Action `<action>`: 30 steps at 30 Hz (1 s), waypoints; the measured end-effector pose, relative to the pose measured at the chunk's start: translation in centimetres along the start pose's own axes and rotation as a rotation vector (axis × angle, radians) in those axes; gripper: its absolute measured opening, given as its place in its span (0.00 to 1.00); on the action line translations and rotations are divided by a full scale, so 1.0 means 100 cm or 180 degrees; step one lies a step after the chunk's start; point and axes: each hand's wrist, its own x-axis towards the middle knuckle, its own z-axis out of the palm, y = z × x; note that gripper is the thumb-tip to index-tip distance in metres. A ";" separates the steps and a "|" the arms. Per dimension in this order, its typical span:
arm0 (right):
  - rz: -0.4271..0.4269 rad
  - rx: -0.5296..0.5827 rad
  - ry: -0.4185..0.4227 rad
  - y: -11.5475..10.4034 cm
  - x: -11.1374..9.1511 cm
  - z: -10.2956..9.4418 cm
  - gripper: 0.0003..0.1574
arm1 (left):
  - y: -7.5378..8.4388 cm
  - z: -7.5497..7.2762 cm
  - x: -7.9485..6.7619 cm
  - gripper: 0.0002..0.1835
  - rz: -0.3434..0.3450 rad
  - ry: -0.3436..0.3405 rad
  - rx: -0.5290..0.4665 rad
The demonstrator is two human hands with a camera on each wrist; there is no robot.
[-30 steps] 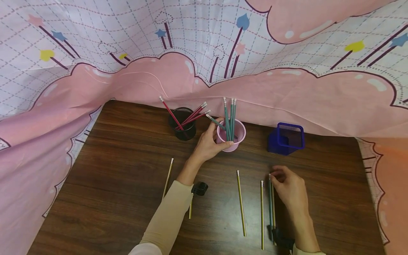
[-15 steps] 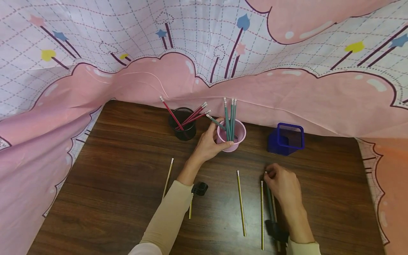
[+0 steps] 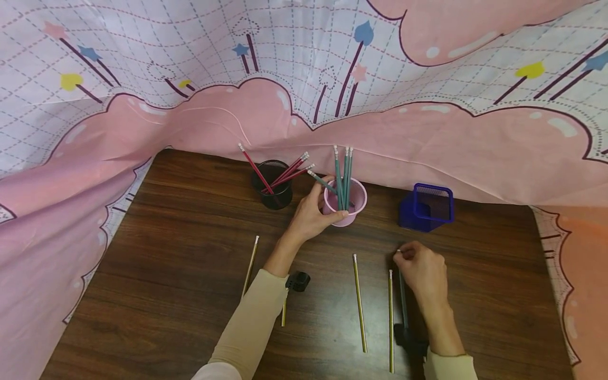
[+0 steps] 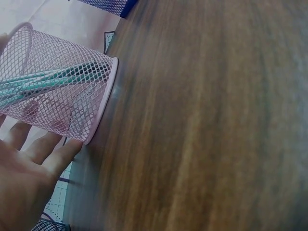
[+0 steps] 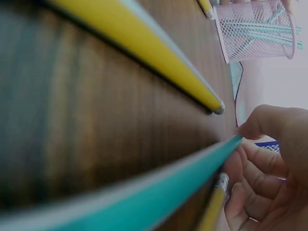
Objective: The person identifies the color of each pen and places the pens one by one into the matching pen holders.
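On the wooden table (image 3: 166, 237), the left hand (image 3: 307, 215) curls round the pink cup (image 3: 358, 201), while the right hand (image 3: 424, 272) pinches a green pencil (image 3: 402, 298) near the blue cup (image 3: 413, 214). A black cup (image 3: 277, 201) makes three. I count four more green pencils (image 3: 338, 177), all cupped, and five yellow pencils (image 3: 359, 303) lying loose.

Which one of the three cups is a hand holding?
The pink cup, the middle one with green pencils in it: the left hand holds it. No hand touches the black cup or the blue cup.
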 end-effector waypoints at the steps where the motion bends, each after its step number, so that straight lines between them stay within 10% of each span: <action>1: -0.0005 0.0028 0.0023 0.000 0.001 -0.001 0.06 | 0.000 0.000 0.000 0.45 -0.0003 -0.0001 0.0008; 30: 0.0014 0.0934 0.0751 -0.056 0.039 -0.029 0.05 | 0.000 0.000 0.000 0.46 -0.0080 0.0033 0.0187</action>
